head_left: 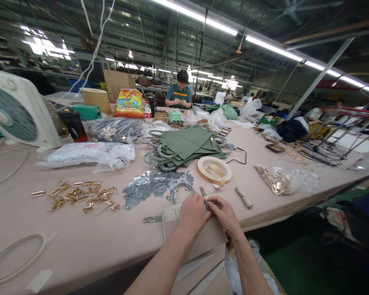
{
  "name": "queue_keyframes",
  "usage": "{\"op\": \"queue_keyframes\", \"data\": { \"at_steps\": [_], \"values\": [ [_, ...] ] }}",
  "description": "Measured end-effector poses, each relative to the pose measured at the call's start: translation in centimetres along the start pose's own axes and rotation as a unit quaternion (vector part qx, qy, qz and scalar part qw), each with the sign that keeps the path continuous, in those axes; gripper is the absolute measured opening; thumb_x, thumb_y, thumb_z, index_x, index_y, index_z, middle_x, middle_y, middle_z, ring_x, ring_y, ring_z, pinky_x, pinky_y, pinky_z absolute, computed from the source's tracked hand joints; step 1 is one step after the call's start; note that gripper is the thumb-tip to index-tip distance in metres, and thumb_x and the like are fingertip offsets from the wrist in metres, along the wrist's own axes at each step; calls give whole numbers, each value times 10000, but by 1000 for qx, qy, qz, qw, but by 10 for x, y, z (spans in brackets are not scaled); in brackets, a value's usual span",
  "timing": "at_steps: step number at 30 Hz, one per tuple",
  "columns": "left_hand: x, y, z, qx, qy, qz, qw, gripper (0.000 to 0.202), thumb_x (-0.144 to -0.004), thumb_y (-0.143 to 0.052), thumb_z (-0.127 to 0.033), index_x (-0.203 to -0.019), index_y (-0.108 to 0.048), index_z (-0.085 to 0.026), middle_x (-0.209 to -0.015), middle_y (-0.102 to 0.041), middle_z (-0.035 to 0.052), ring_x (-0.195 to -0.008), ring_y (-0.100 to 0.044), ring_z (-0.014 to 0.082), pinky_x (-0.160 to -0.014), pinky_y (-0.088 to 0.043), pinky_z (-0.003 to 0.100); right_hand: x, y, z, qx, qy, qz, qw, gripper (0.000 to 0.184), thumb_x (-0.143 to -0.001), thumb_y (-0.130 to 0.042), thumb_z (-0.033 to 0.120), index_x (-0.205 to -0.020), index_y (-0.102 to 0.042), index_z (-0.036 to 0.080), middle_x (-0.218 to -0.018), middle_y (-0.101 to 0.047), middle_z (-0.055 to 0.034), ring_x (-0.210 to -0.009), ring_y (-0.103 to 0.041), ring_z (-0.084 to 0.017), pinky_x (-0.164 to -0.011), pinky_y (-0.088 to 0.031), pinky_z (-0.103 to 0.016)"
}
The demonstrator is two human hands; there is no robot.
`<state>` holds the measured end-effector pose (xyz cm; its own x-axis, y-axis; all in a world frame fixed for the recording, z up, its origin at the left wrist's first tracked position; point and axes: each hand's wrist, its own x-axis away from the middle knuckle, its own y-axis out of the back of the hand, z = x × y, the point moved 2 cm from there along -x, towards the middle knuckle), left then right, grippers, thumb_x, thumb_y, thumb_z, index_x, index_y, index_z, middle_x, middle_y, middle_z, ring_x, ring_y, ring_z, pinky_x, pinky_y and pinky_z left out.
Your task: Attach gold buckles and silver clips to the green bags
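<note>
My left hand (pixel 192 215) and my right hand (pixel 224 213) meet over a tan sheet (pixel 199 241) at the table's front edge. My right fingers pinch a small dark metal piece (pixel 206 205), and my left fingertips lie close to it, partly hiding it. A clear plastic sleeve (pixel 171 219) lies under my left hand, and a flat metal strip (pixel 152 219) sticks out to its left. Just ahead are a heap of grey metal pieces (pixel 152 186) and a wire loop (pixel 181 190).
Loose gold metal fittings (pixel 80 196), a tape roll (pixel 214 172), a paper roll (pixel 243 197) and stacked green panels (pixel 187 145) lie on the pink-beige table (pixel 64 241). Plastic bags crowd its far side. A co-worker (pixel 178 90) sits opposite; a white fan (pixel 15 110) stands left.
</note>
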<state>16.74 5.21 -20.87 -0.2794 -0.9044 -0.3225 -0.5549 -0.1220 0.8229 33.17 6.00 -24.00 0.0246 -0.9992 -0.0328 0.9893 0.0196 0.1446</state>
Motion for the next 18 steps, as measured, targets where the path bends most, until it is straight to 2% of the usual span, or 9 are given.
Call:
{"op": "queue_keyframes", "data": {
  "at_steps": [9,13,18],
  "values": [
    [-1,-1,2,13,1,5,1000,270,-899,-718,-443,-1009,-671,-200,-1031,-613,75,-996,-597,267,-870,-507,400,-3,3,3,6,-19,25,999,376,-798,-791,519,-932,-744,171,-850,-732,-38,-749,-631,-187,-693,-484,-282],
    [0,-1,2,17,-5,7,1000,268,-881,-738,-421,-1014,-663,-201,-1039,-609,73,-1007,-591,265,-877,-505,394,-3,1,1,28,-9,-4,1000,383,-796,-789,527,-943,-734,178,-891,-744,-59,-804,-664,-217,-741,-510,-309],
    [1,0,3,26,-9,5,1000,255,-868,-740,-349,-1054,-651,-198,-1060,-611,73,-1019,-579,260,-888,-501,392,-2,-2,0,45,-13,-32,998,432,-752,-814,544,-967,-714,182,-899,-736,-53,-751,-664,-206,-707,-513,-304]
  ]
}}
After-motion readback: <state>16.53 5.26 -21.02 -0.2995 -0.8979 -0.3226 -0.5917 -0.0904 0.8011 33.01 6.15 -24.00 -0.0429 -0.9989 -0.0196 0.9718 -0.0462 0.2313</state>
